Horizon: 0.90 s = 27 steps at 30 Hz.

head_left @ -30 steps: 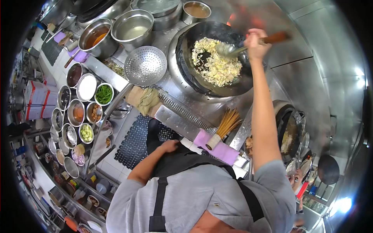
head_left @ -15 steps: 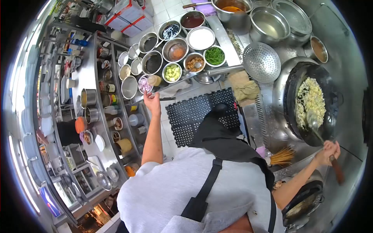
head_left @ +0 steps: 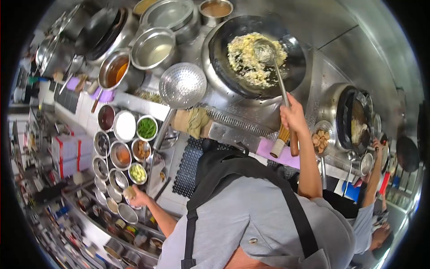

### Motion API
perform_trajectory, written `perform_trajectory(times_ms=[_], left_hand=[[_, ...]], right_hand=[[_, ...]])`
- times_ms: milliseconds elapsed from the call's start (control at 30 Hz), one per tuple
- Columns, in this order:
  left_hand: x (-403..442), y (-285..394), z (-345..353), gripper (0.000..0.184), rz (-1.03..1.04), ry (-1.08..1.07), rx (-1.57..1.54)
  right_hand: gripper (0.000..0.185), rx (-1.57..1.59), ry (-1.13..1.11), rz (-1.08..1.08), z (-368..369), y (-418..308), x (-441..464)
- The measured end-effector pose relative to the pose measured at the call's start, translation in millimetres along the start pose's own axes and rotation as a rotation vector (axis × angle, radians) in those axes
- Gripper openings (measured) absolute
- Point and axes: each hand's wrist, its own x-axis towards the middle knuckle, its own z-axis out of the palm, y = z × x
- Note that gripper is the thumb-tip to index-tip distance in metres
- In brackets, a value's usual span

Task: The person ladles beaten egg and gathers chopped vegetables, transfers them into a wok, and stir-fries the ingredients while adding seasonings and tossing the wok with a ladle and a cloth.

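While the right hand point(head_left: 293, 115) grips a ladle point(head_left: 281, 85) over loose rice point(head_left: 244, 58) in the wok point(head_left: 293, 74), the left hand point(head_left: 141, 198) clasps a pale jar point(head_left: 129, 193) beside metal bowls point(head_left: 128, 214); the rice seems partly cooked, chopped greens point(head_left: 146, 128) unadded.

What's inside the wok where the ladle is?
Loose, pale-yellow food lies in the wok, beside bare dark metal. The ladle covers some of the food; what is under the ladle and the food can't be seen.
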Motion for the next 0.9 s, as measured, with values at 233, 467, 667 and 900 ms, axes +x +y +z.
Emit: perform_trajectory(times_ms=[233, 467, 667, 900], left_hand=[[51, 54, -46, 0.060, 0.203, -0.111, -0.380], [50, 204, -32, 0.050, 0.443, -0.580, -0.568], [-72, 412, 4, 0.045, 0.718, -1.083, -0.823], [-233, 592, 41, 0.048, 1.388, -1.053, -0.590]], right_hand=[[0.079, -0.836, 0.087, -0.295, -7, 26, -9], [0.072, -0.853, 0.077, -0.223, -12, 46, -8], [0.057, -0.679, 0.152, -0.323, -38, 46, -34], [0.046, -0.664, 0.347, -0.248, -85, 134, -106]])
